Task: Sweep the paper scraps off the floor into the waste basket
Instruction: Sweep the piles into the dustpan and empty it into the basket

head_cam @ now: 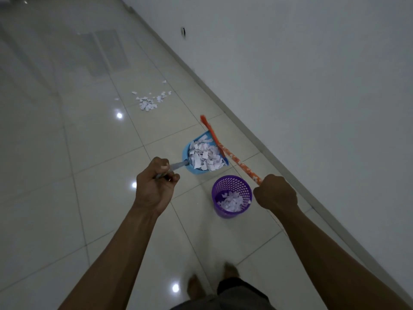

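Observation:
My left hand (156, 183) grips the grey handle of a blue dustpan (186, 156), which is heaped with white paper scraps (204, 156) and held just left of and beyond a purple perforated waste basket (232, 196). The basket stands on the floor with scraps lying in its bottom. My right hand (276, 193) is closed on the patterned orange stick of a broom (237, 162); its orange head (206, 125) reaches past the dustpan's right edge. A small pile of loose scraps (149, 100) lies farther away on the tiles.
The white wall (312, 86) and its skirting run diagonally along the right, close to the basket. Glossy pale tiles (67, 153) stretch left and ahead. My bare feet (210, 280) show at the bottom edge.

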